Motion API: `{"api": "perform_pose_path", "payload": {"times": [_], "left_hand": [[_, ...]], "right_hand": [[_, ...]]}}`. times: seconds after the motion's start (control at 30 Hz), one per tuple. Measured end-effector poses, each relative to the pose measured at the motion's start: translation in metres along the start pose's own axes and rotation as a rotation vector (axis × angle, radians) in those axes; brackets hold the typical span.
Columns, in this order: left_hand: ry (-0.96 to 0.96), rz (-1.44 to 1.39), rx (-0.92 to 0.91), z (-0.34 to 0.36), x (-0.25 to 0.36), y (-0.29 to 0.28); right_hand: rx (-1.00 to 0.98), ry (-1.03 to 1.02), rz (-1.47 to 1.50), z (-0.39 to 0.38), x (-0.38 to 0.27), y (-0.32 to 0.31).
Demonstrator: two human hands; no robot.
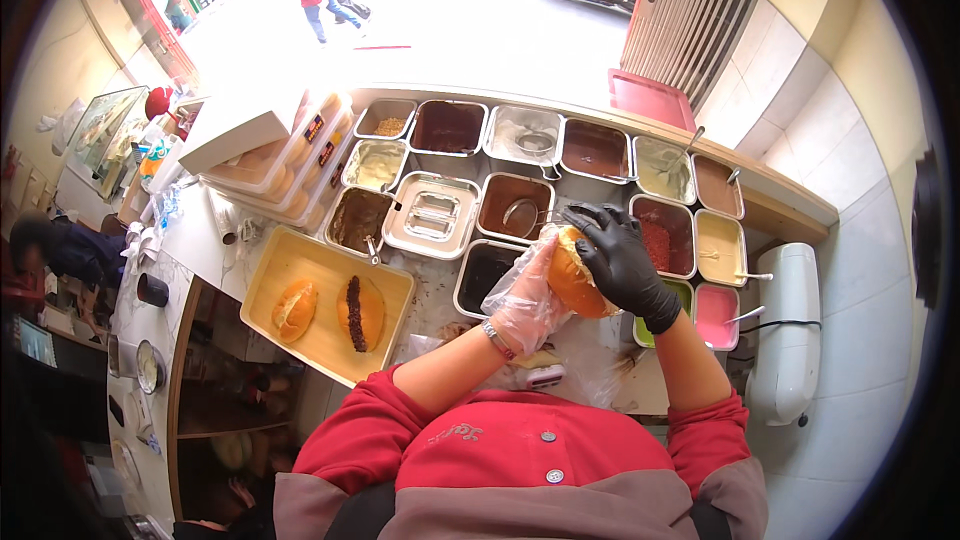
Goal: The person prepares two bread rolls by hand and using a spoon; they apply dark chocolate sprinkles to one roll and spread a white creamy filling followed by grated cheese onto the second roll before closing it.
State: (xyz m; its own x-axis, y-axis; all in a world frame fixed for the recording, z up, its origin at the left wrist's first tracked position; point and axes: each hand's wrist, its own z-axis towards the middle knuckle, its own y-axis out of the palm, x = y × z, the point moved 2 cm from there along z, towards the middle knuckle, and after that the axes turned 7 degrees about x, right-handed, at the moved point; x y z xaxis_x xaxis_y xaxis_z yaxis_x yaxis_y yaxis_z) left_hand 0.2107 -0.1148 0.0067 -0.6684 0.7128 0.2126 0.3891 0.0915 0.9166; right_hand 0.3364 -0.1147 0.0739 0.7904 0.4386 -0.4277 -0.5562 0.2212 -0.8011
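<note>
A golden bread bun (pixel 574 280) is held up over the counter in front of me. My left hand (pixel 530 295), in a clear plastic glove, wraps round its left side. From the right and above, my right hand (pixel 622 262), in a black glove, grips the same bun; some fingertips are hidden behind it. Just beyond my fingers, a small wire strainer (pixel 520 217) rests in a steel tub of brown powder (pixel 496 198). To the left, a yellow tray (pixel 300 350) holds a split bun (pixel 295 311) and a bun with a dark crumbly strip (pixel 360 314).
Several steel tubs of fillings surround my hands, including red crumbs (pixel 655 242) and pink cream (pixel 716 315) at right. A lidded tub (pixel 432 214) stands left of centre. Stacked clear boxes (pixel 300 165) sit far left; a white appliance (pixel 788 335) stands right. A person (pixel 70 255) is at far left.
</note>
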Motion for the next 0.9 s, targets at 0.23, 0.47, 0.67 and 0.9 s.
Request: {"api": "perform_pose_path", "payload": {"times": [0.23, 0.47, 0.67, 0.9], "left_hand": [[0.033, 0.019, 0.056, -0.006, 0.005, 0.009], [0.041, -0.002, 0.040, 0.002, 0.000, 0.000], [0.023, 0.004, 0.004, -0.001, 0.006, 0.000], [0.013, 0.025, 0.041, 0.004, 0.005, 0.000]], "right_hand": [[-0.077, -0.122, -0.087, -0.003, -0.003, 0.006], [-0.142, -0.078, -0.106, -0.007, 0.000, 0.008], [-0.064, -0.197, -0.364, -0.014, -0.017, -0.002], [-0.055, -0.186, -0.467, -0.022, -0.016, 0.007]]}}
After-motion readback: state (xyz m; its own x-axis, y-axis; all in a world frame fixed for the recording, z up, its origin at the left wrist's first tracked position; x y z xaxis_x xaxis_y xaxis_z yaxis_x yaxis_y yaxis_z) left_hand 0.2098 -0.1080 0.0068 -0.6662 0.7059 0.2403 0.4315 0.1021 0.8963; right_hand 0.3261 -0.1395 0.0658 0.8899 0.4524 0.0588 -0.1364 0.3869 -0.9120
